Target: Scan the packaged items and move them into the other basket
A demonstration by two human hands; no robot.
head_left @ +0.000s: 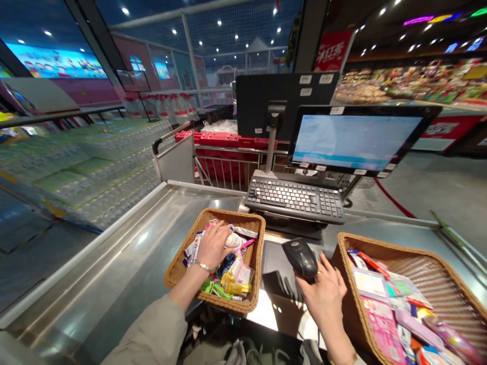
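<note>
A black barcode scanner is clamped in the right hand, fingers closed around it. The left hand is rested on packets in a wicker basket, its grip unclear

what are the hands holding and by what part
Right hand grips a black barcode scanner by its lower end; left hand rests on packets in a wicker basket, hold unclear.

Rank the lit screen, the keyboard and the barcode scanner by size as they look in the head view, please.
Largest to smallest: the lit screen, the keyboard, the barcode scanner. The scanner is nearest the camera, so it may truly be smaller.
</note>
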